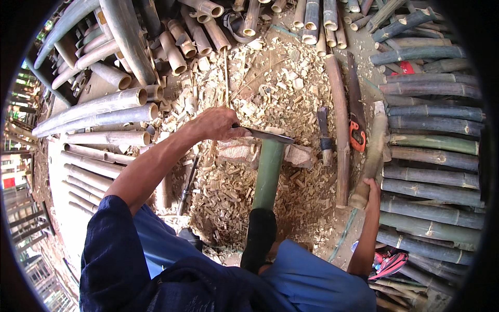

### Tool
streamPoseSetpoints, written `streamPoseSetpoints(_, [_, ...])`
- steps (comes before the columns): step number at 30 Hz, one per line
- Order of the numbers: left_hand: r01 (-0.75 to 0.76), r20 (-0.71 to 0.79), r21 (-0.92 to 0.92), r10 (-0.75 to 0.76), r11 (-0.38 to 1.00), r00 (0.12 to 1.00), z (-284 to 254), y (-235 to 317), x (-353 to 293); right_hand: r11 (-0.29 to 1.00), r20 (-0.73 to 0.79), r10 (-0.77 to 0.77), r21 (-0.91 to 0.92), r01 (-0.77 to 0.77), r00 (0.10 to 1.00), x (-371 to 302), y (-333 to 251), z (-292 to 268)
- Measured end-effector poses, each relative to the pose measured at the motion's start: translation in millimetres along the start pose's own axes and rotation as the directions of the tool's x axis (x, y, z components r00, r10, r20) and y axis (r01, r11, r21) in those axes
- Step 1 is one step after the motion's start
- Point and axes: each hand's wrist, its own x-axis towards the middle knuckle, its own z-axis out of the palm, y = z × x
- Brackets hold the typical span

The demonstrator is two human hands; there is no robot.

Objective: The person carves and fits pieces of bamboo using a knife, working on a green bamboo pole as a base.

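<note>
My left hand (221,124) is closed around the handle of a knife (270,135), whose blade lies across the far end of a green bamboo tube (268,174). The tube crosses a rough wooden block (239,152). Its near end meets a black covering (261,226) between my legs; I cannot tell exactly what that is. Out to the right, my right hand (372,191) grips a thick wooden stick (372,156) near its lower end. The stick is slightly blurred and points away from me, apart from the tube.
Wood chips (223,190) cover the ground around the block. To the right lie a brush-like tool (325,138), a long pole (339,130) and an orange-handled saw (356,114). Bamboo poles (434,153) are stacked at far right; more bamboo tubes (99,109) lie left and along the back.
</note>
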Motion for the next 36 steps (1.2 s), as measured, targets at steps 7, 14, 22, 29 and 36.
streamPoseSetpoints(7, [-0.045,-0.034,0.002,0.045,0.999,0.998,1,9,8,0.853,0.298,-0.348,0.494,0.168,0.889,-144,-87,93])
streamPoseSetpoints(14, [-0.001,0.021,0.016,0.000,1.000,1.000,4,8,7,0.956,0.413,-0.285,0.189,0.225,0.865,-159,-149,146])
streamPoseSetpoints(22, [-0.139,-0.149,0.044,0.144,0.989,0.978,14,1,11,0.955,0.552,-0.292,0.125,0.269,0.781,-183,-168,163])
streamPoseSetpoints(29, [-0.123,-0.117,0.198,0.148,0.972,0.982,18,0,8,0.902,0.557,-0.370,0.024,0.431,0.744,-189,-198,163])
streamPoseSetpoints(36, [-0.051,-0.075,0.136,0.061,0.989,0.995,16,10,14,0.436,0.638,-0.038,-0.682,0.587,0.769,-149,-150,202])
